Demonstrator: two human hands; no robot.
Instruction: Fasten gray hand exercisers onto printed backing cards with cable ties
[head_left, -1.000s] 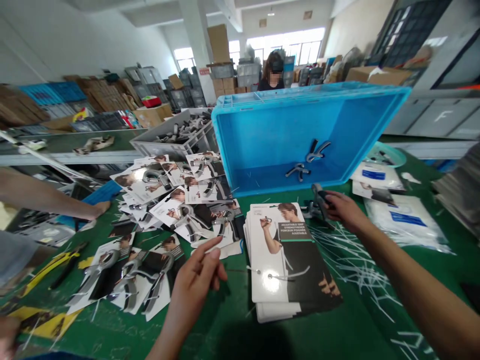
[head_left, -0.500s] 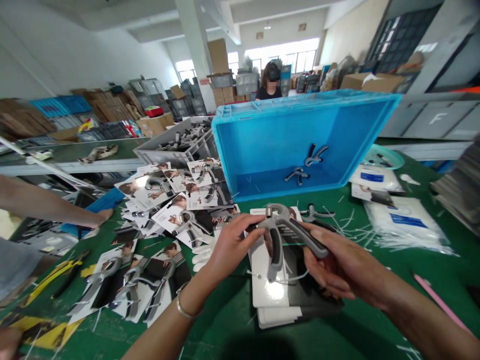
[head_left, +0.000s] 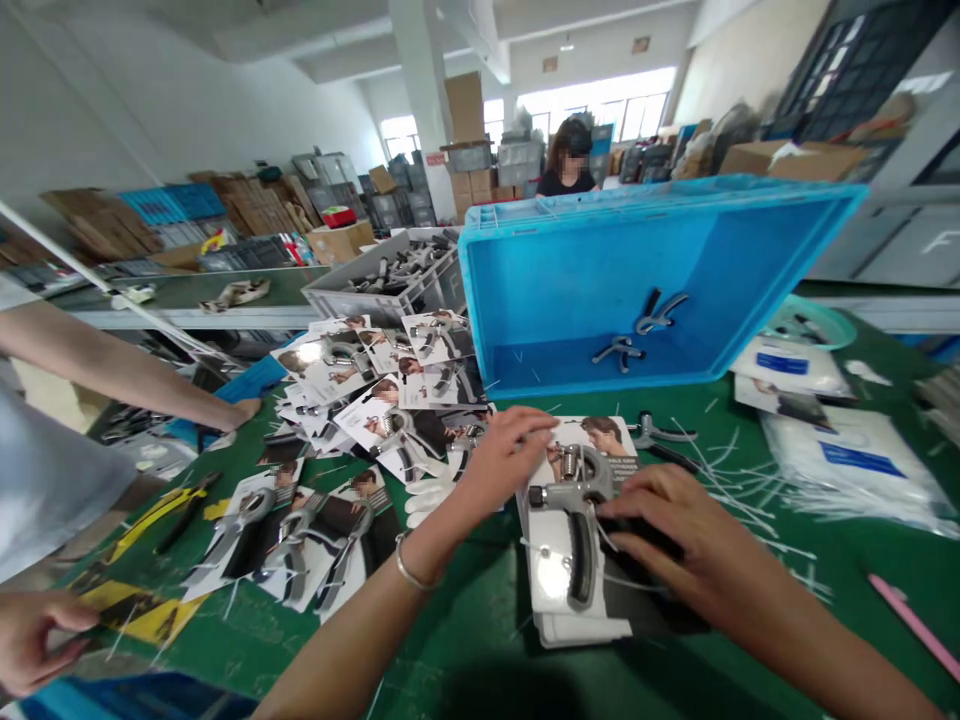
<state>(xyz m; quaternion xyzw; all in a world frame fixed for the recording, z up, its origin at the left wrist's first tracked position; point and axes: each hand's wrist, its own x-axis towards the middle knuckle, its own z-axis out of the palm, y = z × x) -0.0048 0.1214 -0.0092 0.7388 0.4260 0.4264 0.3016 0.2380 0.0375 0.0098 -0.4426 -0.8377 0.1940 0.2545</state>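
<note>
My left hand: fingers loosely spread; right hand curled by grip strengthener, can't tell whether pinching; card stack beneath seemingly supports it.

The left hand and right hand are ungloved, the forearms bare as far as they show. A thin, plain, silver-coloured bangle circles the left wrist.
</note>
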